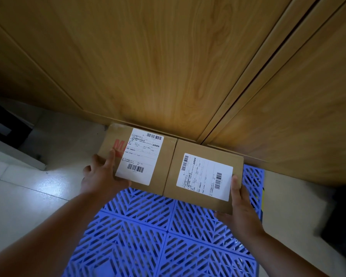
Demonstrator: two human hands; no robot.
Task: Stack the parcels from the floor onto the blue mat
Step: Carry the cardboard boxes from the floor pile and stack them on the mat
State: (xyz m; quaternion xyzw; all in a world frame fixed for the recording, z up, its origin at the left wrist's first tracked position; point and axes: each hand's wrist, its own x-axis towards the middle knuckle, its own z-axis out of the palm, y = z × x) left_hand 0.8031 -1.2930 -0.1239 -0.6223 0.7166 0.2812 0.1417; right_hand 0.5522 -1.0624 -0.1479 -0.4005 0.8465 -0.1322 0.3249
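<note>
From my seat this looks like an indoor room used for sorting or storing post, perhaps a parcel room or a corner of a home or office; I cannot tell which. I see tall wood-grain cupboard doors [168,66] running down to a pale, glossy tiled floor [24,196], with a blue plastic grid mat [168,246] laid on it against the doors. Two brown cardboard boxes, the left box [108,140] and the right box [208,150], lie side by side on the mat, each bearing a white shipping label with barcodes [139,156], which points to parcel handling.
</note>
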